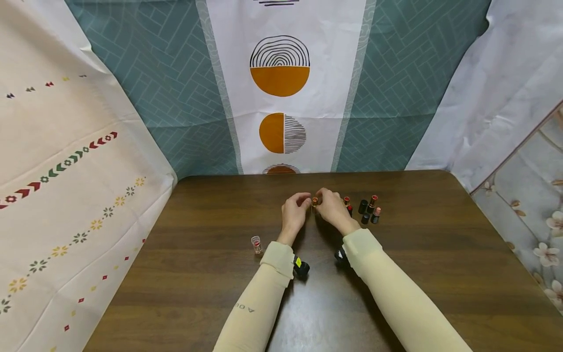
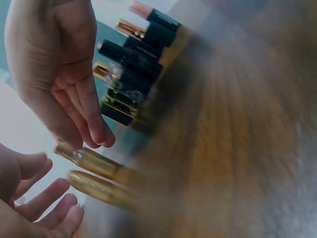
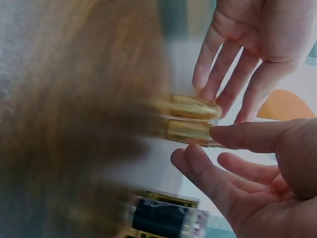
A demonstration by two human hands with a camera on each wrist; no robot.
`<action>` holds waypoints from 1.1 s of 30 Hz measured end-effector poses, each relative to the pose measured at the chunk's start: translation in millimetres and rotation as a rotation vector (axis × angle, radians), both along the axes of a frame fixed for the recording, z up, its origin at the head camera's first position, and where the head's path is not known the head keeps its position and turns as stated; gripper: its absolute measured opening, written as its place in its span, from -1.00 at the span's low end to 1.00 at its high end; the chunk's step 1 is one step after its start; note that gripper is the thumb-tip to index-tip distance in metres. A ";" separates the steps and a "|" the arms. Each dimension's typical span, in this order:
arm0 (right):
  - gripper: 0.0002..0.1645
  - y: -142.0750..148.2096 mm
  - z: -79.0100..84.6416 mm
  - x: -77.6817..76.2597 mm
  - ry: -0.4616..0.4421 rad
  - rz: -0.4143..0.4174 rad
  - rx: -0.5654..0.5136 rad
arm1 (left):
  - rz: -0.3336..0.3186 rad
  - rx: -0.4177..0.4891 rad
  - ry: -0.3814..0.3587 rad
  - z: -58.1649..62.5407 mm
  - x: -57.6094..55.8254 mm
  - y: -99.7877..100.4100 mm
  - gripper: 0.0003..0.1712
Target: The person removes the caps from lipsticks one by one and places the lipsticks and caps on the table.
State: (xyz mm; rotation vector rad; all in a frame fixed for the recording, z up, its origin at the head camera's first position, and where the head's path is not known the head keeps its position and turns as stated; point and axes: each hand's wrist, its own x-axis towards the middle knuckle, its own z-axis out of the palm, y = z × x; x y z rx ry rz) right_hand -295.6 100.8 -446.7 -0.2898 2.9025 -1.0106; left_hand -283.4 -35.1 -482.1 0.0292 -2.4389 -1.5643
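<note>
My left hand (image 1: 293, 214) is close to the left of two slim gold cosmetic tubes, its fingers spread and apart from the rounded gold one (image 2: 101, 190). Right beside that stands a straighter gold tube (image 3: 187, 131), which looks like a lipstick. My right hand (image 1: 332, 208) is at this second tube. In the right wrist view the thumb overlaps its upper end, and the forefinger lies along its other side with a gap between the tips. Both tubes stand on the table, side by side.
Several lipsticks and black caps (image 1: 362, 206) are grouped to the right of my right hand, some with red or pink tips. A small clear container with red inside (image 1: 257, 245) stands left of my left forearm. The brown table (image 1: 198, 293) ends at a curtain at the back.
</note>
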 end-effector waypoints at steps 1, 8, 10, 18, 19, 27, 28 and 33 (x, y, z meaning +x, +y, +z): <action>-0.54 1.6 2.4 0.9 0.007 0.006 -0.008 | 0.003 0.010 0.015 2.0 0.8 0.0 -0.76; -0.60 14.7 19.8 4.8 0.066 0.043 -0.169 | 0.001 0.043 0.070 25.1 6.7 -0.4 -0.77; -0.62 17.6 23.6 5.9 0.058 0.056 -0.248 | -0.020 0.030 0.066 32.1 9.0 -0.7 -0.76; -0.62 23.1 30.4 8.8 0.058 0.094 -0.411 | -0.139 0.005 0.060 55.0 15.0 -5.7 -0.75; -0.62 23.4 30.1 8.7 0.054 0.098 -0.428 | -0.150 0.007 0.059 56.9 15.0 -6.9 -0.75; -0.53 24.7 29.4 11.6 -0.027 0.115 -0.569 | -0.228 0.034 0.051 73.5 21.6 -14.7 -0.76; -0.51 25.0 29.5 12.4 -0.041 0.116 -0.584 | -0.235 0.038 0.056 75.6 23.0 -15.2 -0.77; -0.45 26.2 27.2 14.9 -0.095 0.109 -0.648 | -0.273 0.035 0.065 80.5 25.7 -17.9 -0.77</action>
